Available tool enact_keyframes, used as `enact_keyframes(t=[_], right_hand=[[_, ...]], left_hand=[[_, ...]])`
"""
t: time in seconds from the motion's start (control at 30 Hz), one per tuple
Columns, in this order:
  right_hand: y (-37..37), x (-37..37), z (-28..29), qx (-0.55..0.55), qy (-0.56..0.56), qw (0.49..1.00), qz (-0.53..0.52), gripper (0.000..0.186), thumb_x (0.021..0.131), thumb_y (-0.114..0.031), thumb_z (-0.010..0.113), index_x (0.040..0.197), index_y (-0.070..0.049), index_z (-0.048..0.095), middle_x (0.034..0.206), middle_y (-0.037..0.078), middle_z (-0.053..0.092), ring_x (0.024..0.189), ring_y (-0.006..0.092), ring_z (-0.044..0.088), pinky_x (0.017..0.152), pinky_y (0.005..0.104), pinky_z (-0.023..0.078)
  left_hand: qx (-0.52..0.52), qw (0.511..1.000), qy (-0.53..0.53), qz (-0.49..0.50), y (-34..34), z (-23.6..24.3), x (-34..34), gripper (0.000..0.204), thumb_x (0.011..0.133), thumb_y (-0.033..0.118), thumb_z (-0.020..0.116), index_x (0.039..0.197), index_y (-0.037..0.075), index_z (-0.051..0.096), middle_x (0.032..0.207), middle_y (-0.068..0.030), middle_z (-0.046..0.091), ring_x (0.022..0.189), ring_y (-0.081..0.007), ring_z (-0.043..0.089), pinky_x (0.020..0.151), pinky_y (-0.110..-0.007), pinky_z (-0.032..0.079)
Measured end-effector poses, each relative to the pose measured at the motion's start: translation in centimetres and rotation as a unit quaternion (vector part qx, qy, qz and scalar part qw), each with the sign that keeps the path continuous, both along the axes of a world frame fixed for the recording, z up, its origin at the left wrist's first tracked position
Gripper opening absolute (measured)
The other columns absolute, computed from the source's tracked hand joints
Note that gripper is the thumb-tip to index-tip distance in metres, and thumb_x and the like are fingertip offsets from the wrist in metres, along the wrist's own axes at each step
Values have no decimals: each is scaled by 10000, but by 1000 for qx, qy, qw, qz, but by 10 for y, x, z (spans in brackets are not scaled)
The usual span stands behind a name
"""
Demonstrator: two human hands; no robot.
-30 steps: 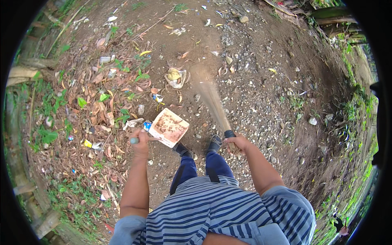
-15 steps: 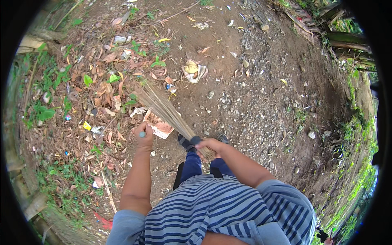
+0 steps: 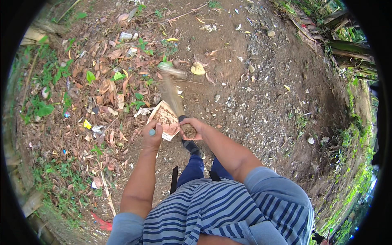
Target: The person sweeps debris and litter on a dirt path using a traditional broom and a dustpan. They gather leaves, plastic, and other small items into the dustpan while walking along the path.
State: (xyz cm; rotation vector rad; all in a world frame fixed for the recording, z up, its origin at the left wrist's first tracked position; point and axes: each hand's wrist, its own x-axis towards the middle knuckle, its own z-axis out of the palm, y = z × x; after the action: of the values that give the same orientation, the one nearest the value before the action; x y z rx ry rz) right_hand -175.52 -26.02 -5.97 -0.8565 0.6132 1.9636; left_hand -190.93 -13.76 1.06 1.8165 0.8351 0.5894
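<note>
My left hand is closed in a fist around the handle of a dustpan, and the handle's round teal end pokes out of the grip. The dustpan's pale, dirt-smeared pan lies just beyond that fist. My right hand wraps round the dark-banded grip of a stick broom, close to the pan's right side. Motion smears the broom's bristles, which point away from me. At their tips is a blurred whitish scrap, beside a yellow leaf.
Dry leaves and green sprouts cover the ground at left, with a clear plastic cup and a yellow wrapper among them. Gravel spreads to the right. A red scrap lies at lower left. Logs edge the far right.
My right hand and the broom have swung left toward the dustpan. The whitish scrap has shifted left from under the yellow leaf. My left hand has moved slightly right.
</note>
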Motion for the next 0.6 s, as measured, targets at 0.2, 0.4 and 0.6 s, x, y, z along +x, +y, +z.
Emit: enact_keyframes(t=[0.2, 0.4, 0.6], right_hand=[[-42, 31, 69, 171, -146, 969, 99, 521, 725, -154, 618, 1160, -94, 337, 729, 119, 543, 550, 204, 559, 449, 338, 483], [-123, 57, 46, -48, -258, 958, -112, 389, 749, -122, 563, 1080, -64, 367, 727, 142, 529, 543, 242, 545, 455, 372, 483], [-53, 97, -26, -204, -110, 916, -327, 188, 763, -151, 523, 878, -26, 442, 688, 149, 536, 581, 256, 550, 501, 391, 492]], left_hand=[[-5, 1000, -15, -19, 9, 1, -2, 266, 746, 105, 508, 552, 17, 348, 507, -36, 308, 484, -107, 300, 440, -288, 272], [-1, 1000, -8, -24, 6, -1, 0, 249, 710, 76, 508, 539, 13, 338, 493, -55, 301, 467, -115, 298, 433, -287, 278], [44, 999, -2, -3, -2, -2, 13, 254, 711, 91, 512, 531, 17, 349, 482, -69, 309, 432, -142, 308, 426, -298, 279]])
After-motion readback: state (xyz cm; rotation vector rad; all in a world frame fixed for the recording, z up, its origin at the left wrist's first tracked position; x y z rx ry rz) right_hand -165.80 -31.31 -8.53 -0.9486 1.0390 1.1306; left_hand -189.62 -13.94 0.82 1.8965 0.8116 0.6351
